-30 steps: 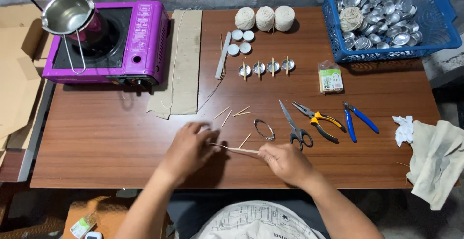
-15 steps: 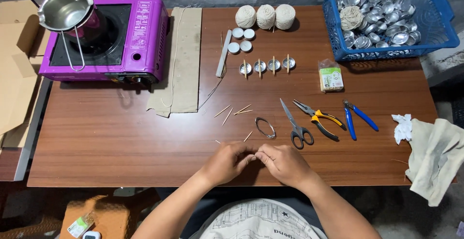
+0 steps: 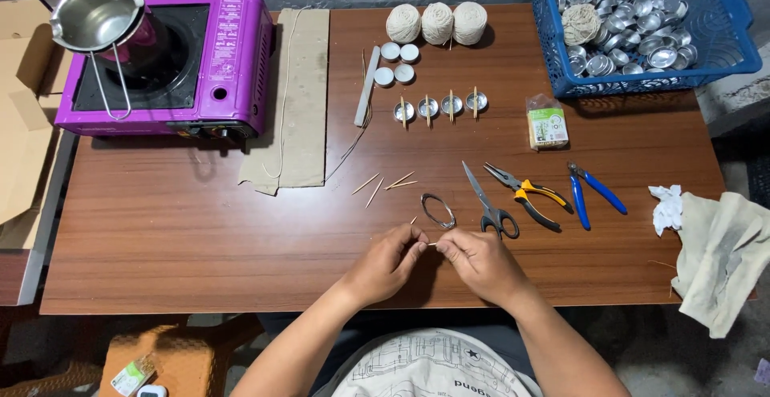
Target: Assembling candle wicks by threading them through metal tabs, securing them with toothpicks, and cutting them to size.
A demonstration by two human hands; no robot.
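Hands: left hand (image 3: pixel 391 262) and right hand (image 3: pixel 480 262) meet fingertip to fingertip near the table's front edge, both pinched shut on a thin wooden stick (image 3: pixel 433 244) that shows only as a short pale bit between them.
Front edge: wooden table (image 3: pixel 176 236) has bare room to the left of the hands, up to the cardboard sheet (image 3: pixel 298 92).
Just beyond the hands: wire loop (image 3: pixel 438 211) and scissors (image 3: pixel 486 201) lie close ahead of the fingers; loose sticks (image 3: pixel 383 184) are scattered a little further left.
Right of those: yellow-handled pliers (image 3: pixel 525 195) and blue-handled cutters (image 3: pixel 589 192), then a crumpled tissue (image 3: pixel 667 208) and a cloth (image 3: pixel 722 257) hanging over the right edge.
Middle: small green-and-white packet (image 3: pixel 547 124), rectangular, lies alone; a row of four metal cups (image 3: pixel 439 107) has sticks laid across them.
Far edge: three twine balls (image 3: pixel 436 23); blue basket (image 3: pixel 734 32) of metal cups at the right corner; purple portable stove (image 3: pixel 241 60) with a steel pot (image 3: pixel 95 16) at the left.
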